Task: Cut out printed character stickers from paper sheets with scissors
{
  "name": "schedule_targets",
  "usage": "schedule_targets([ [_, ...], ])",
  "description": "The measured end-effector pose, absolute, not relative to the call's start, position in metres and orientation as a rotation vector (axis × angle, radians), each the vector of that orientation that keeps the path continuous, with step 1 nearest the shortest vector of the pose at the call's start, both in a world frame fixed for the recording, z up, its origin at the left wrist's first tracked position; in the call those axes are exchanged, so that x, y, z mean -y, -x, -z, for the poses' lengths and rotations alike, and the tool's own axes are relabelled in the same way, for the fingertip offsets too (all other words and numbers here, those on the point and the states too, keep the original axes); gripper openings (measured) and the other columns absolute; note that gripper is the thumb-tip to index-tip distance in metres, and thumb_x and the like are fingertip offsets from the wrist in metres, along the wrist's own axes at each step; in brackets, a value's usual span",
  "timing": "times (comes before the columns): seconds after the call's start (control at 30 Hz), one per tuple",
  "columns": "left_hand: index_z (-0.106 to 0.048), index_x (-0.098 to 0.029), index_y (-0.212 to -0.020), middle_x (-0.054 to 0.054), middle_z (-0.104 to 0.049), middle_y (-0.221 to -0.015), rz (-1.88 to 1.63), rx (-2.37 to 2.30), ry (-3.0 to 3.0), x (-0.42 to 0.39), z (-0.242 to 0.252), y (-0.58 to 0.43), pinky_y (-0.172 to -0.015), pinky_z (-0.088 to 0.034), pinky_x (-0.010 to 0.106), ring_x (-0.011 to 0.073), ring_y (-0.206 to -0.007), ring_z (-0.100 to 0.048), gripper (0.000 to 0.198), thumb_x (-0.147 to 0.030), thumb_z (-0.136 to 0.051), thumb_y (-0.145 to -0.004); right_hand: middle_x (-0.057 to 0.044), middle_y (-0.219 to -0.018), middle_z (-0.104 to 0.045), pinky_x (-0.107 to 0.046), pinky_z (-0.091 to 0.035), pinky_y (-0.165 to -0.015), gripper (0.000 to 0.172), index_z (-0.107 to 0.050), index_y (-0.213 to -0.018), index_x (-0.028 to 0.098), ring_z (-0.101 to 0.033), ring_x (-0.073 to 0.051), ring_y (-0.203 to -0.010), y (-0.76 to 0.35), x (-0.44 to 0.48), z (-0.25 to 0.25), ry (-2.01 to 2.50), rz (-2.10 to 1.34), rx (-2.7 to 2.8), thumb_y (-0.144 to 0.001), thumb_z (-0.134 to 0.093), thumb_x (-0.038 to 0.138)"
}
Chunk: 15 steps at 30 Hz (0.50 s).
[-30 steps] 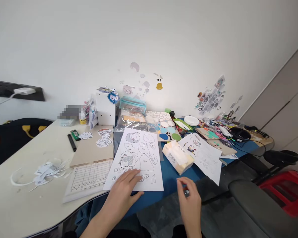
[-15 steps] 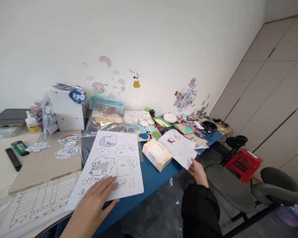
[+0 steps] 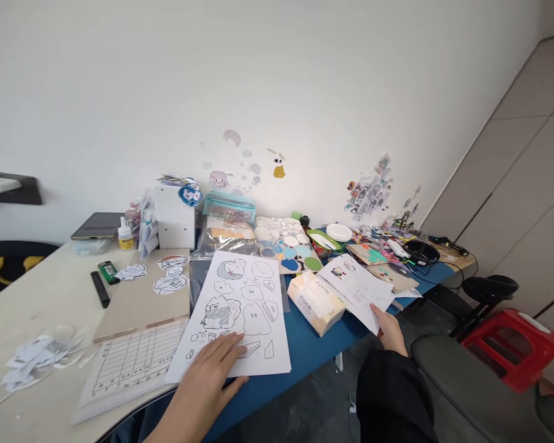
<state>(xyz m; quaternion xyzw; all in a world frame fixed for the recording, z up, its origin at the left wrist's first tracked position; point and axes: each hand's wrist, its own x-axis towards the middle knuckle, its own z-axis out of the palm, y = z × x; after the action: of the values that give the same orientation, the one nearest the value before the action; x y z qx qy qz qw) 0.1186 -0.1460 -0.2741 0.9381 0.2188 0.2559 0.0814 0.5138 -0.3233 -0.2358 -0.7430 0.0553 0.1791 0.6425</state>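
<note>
A white sheet with outlined cartoon animals and cut-out shapes (image 3: 258, 323) lies at the near edge of the table. My left hand (image 3: 212, 369) rests on its lower part, fingers stretched out flat with the thumb apart. Over at the right, my right hand (image 3: 388, 329) pinches the near corner of a second drawing sheet (image 3: 351, 286), which has small coloured figures near its far end. Between the two sheets sits a tissue pack (image 3: 316, 303), touching or overlapping the second sheet's left edge; I cannot tell which.
A wooden board (image 3: 143, 307) with paper cut-outs and a gridded form (image 3: 133, 363) lie left. Paper scraps (image 3: 37, 360), a glue bottle (image 3: 125, 235) and a white box (image 3: 173, 218) are there too. Painted boards (image 3: 286, 246) stand behind. A red stool (image 3: 512, 347) is right.
My view has swung left, so everything sits further right and more of the left table shows. Both hands keep their places on the sheets.
</note>
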Motion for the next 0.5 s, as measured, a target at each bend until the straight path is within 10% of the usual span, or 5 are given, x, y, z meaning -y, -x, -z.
schedule_targets([
  [0.5, -0.062, -0.03, -0.114, 0.005, -0.06, -0.128, -0.748, -0.768, -2.436, 0.168, 0.23, -0.114, -0.097, -0.044, 0.053, 0.0322, -0.12, -0.052, 0.038, -0.049, -0.043, -0.087, -0.013, -0.083, -0.066, -0.04, -0.043, -0.067, 0.038, -0.066, -0.088, 0.013, -0.059, -0.038, -0.089, -0.471, 0.447, 0.183, 2.036, 0.279, 0.106, -0.072, -0.064, 0.048],
])
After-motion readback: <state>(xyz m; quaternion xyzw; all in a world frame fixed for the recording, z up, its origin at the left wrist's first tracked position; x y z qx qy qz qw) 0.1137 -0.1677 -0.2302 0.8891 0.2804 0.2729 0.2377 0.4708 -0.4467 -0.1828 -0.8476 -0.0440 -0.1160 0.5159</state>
